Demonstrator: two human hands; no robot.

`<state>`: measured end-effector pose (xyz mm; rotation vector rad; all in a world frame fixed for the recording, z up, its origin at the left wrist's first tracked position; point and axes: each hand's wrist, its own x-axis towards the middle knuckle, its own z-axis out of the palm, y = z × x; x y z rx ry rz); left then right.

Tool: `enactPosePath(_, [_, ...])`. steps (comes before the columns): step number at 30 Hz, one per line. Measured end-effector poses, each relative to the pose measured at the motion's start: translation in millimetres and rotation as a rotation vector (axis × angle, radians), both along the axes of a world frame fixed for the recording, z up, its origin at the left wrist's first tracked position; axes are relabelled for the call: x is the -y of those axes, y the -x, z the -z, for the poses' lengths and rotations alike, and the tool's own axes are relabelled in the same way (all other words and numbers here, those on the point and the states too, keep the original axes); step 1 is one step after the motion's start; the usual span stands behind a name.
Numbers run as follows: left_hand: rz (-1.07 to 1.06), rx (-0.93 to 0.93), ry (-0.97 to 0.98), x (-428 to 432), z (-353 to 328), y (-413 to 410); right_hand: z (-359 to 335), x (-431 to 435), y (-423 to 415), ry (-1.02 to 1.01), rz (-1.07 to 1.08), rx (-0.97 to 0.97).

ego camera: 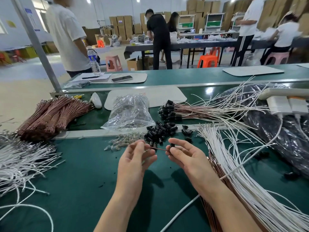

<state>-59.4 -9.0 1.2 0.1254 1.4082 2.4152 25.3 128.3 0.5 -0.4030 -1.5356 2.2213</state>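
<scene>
The step in hand looks like sliding a black cap onto the end of a thin brown wire. Both are held above the table, just on the person's side of the cap pile. The left hand pinches the wire between thumb and fingertips, and the wire runs level from there to the right hand, whose thumb and fingertips are closed on the cap. Whether the wire tip has entered the cap cannot be told; the fingers hide the joint. To do it well, the left pinch should sit close to the free end, since a long unsupported stretch of so thin a wire would likely buckle when pushed. The cap's bore should line up with the wire's run before any push, and a slight roll of the cap between the fingertips should help it seat. Push until the cap sits as on the capped wires lying beyond the pile. The elbows should stay clear of the white wires to the pile's right, which could snag. The bag beyond the pile to its left is not needed.
</scene>
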Motion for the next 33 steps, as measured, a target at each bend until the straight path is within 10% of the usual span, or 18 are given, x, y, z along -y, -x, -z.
enactPosePath(17, [-0.022, -0.161, 0.076, -8, 1, -11, -5, -11, 2, 0.484, 0.09, -0.154])
enactPosePath(33, [-0.001, -0.157, 0.071, -8, 1, -13, -6, -5, 1, 0.539, 0.007, -0.17])
